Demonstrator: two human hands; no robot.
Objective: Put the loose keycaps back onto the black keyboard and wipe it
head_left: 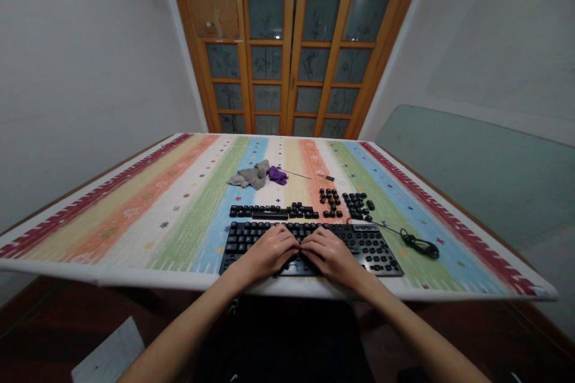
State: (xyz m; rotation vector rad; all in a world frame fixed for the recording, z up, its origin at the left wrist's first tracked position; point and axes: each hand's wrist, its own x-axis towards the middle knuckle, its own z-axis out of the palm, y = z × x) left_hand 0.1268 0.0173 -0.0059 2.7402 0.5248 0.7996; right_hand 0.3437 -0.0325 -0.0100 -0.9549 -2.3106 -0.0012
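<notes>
A person's left grip [273,246] and right grip [331,252] come together over a black keyboard [372,246], fingers curled inward and fingertips meeting; whether they pinch anything between them cannot be told. The keyboard lies directly beneath both grips, stretching out past each side, near the front edge of a counter [121,221] with a striped, multicoloured cover. To the left of the left grip the keyboard carries its keycaps; to the right of the right grip much of it has none, showing rows of small dark key stems on a glossy surface. Just beyond the grips lies a row of loose keycaps [269,215], including one long bar, with more clusters [358,198] beyond the right grip. A bundled black cable [420,243] rests right of the right grip. Farther beyond the left grip sit a grey cloth [254,177] and a purple cloth [278,175], touching or nearly so.
</notes>
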